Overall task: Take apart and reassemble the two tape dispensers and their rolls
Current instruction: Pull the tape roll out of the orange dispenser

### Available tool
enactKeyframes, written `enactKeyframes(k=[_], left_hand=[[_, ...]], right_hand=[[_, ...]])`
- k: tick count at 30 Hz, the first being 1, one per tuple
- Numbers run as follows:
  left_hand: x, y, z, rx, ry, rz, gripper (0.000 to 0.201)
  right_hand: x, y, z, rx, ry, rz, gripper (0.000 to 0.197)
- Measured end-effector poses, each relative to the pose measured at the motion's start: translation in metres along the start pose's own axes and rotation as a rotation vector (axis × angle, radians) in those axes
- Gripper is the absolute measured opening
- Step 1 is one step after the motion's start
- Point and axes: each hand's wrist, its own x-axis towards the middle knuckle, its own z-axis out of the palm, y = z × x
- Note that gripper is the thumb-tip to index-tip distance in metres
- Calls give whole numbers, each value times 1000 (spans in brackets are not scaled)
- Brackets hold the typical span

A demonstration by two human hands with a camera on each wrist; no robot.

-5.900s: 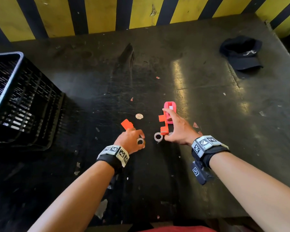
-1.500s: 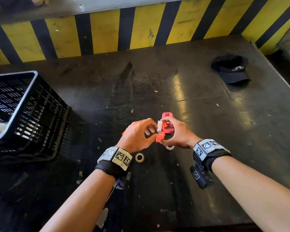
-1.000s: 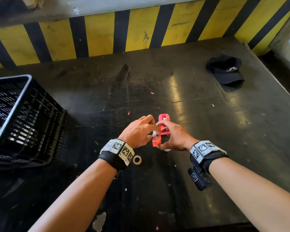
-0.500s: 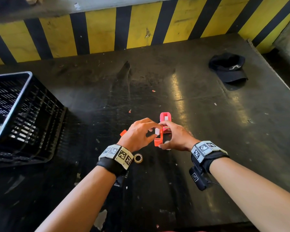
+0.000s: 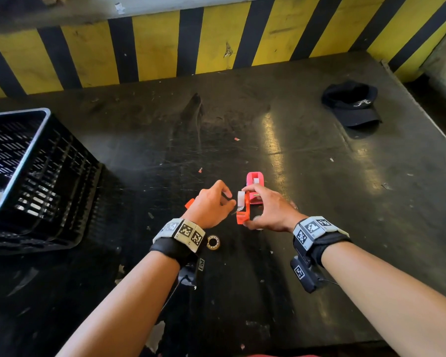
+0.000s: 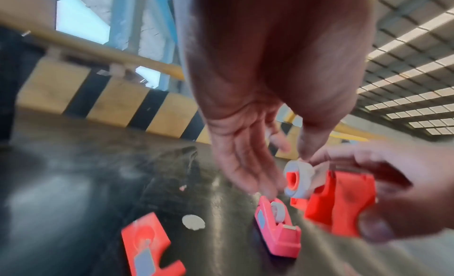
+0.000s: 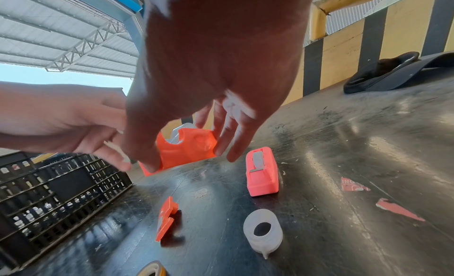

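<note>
Orange dispenser half (image 5: 243,211) is held above the desk (image 5: 319,176) by right hand (image 5: 269,211), fingers clamped on it. Left hand (image 5: 211,206) pinches tape roll (image 6: 298,180) against it. Pink dispenser (image 7: 261,171) stands just beyond.

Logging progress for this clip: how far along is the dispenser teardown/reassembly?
Roughly midway. Done: pink dispenser stands assembled with tape. In hand: right hand grips the orange dispenser half while left hand works a roll at it. Left: orange cover and two spare rolls lie loose.
</note>
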Motion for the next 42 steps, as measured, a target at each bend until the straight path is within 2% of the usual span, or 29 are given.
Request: enactKeyframes(k=[3, 7, 15, 27, 34, 42], left_hand=[[2, 5, 1, -158, -94, -139, 24], [3, 10, 1, -178, -167, -161, 29], [-1, 14, 2, -142, -203, -161, 30], [-7, 16, 3, -333, -34, -145, 42], [-15, 18, 16, -560, 35, -288, 55], [-23, 11, 25, -698, 34, -385, 46]], right_hand=[[0, 0, 3, 5, -3, -15, 82], [0, 2, 6, 6, -8, -23, 84], [-1, 6, 8, 9, -5, -26, 84], [-2, 18, 11, 0, 31, -24, 88], [2, 15, 11, 8, 44, -42, 87], [-3, 19, 13, 29, 63, -43, 87]])
